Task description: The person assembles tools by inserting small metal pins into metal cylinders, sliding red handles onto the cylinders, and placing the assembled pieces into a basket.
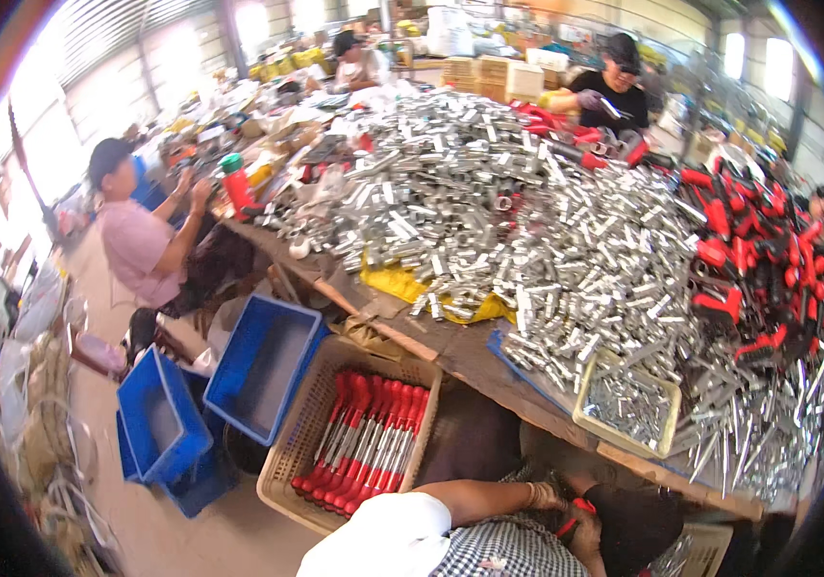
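Just off the near edge of the table (460,351), my right hand (586,542) seems wrapped around a red piece (582,505); my left hand (549,496) is beside it, grip unclear. I judge this two-handed handling; continuing calls for steadying the piece.

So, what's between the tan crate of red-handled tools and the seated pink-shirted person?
In the head view: a tilted blue bin, nothing visible inside. More blue bins stand left of it.
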`<state>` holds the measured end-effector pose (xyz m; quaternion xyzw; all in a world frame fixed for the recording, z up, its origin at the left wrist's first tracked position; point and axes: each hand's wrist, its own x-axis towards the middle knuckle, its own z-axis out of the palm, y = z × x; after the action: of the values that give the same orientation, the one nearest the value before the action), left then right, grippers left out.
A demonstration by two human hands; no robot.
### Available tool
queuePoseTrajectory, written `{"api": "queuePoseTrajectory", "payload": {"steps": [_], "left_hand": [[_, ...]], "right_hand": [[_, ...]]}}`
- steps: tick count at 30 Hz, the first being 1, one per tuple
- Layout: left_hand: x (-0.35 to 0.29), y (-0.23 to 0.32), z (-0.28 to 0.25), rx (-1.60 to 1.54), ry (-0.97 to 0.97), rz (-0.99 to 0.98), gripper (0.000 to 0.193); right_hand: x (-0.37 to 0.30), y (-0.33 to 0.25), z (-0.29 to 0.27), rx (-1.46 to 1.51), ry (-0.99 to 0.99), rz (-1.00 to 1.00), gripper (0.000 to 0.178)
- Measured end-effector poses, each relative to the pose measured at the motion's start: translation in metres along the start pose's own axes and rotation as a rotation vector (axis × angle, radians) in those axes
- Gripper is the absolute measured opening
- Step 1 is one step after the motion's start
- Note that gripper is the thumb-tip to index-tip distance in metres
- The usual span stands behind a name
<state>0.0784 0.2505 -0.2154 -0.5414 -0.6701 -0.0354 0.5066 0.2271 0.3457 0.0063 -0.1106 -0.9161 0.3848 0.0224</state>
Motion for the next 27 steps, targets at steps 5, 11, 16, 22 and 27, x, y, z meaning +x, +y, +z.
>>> {"api": "queuePoseTrajectory", "payload": {"steps": [5, 11, 16, 22, 27], "left_hand": [[-0.012, 0.008, -0.006, 0.126, 0.137, 0.188, 0.056], [-0.091, 0.022, 0.035, 0.276, 0.084, 0.05, 0.062], [-0.024, -0.027, 0.006, -1.013, -0.42, 0.12, 0.051], [0.019, -0.05, -0.025, -1.412, -0.903, 0.024, 0.043], [0.097, -0.09, -0.066, -1.678, -0.962, -0.191, 0.043]], "right_hand": [[-0.015, 0.054, 0.041, 0.548, 0.168, 0.411, 0.031], [-0.002, 0.013, 0.023, 0.429, 0.034, 0.594, 0.049], [-0.001, 0.015, 0.023, 0.708, 0.16, 0.669, 0.054], [-0.009, 0.017, 0.026, 0.794, 0.279, 0.653, 0.041], [-0.002, 0.011, 0.004, 1.091, 0.193, 0.724, 0.039]]}}
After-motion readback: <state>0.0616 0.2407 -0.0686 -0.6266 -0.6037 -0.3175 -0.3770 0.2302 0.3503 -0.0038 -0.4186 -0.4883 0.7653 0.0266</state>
